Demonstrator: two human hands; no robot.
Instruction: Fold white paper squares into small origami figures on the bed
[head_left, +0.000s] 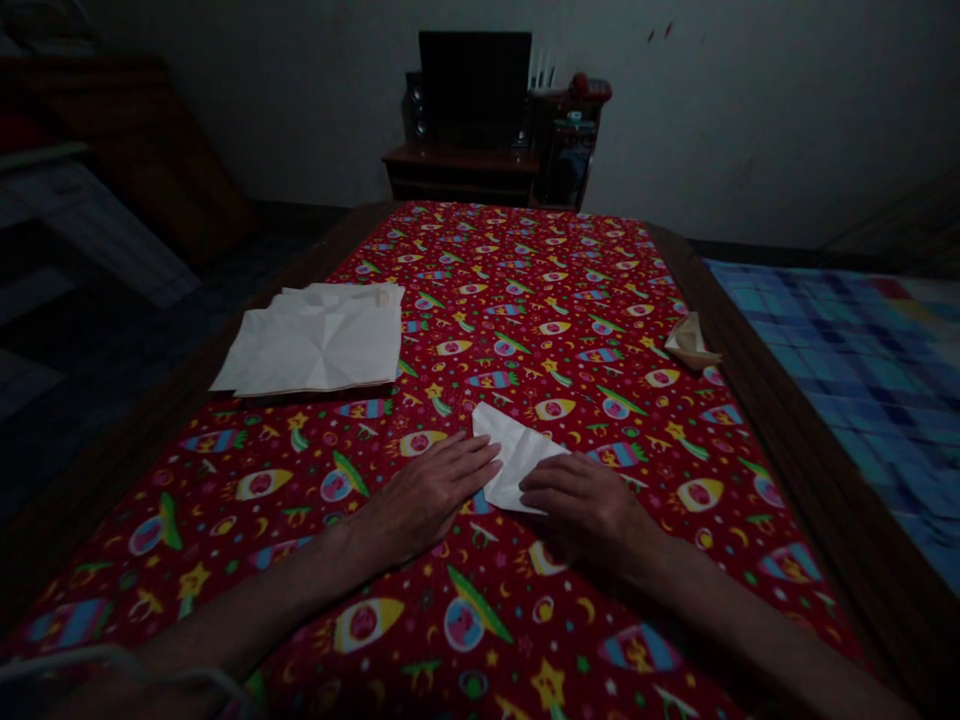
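A small folded sheet of white paper point(512, 452) lies on a red cloth point(517, 560) printed with rockets, stars and planets. Stretched nearly flat, the fingers of my left hand point(439, 485) rest on the paper's left edge. My right hand point(592, 505) has its fingers curled over the paper's right side, and its thumb is hidden beneath the hand. Further off to the left is a stack of creased white paper sheets point(322, 340). Near the cloth's right edge sits a small folded paper boat shape point(690, 342).
A dark monitor point(475, 85) with speakers stands on a wooden desk point(461, 165) against the far wall. Blue checked fabric point(832, 370) spreads along the right side. Dark wooden furniture point(135, 140) leans at the left. A pale cable point(112, 655) crosses the lower left corner.
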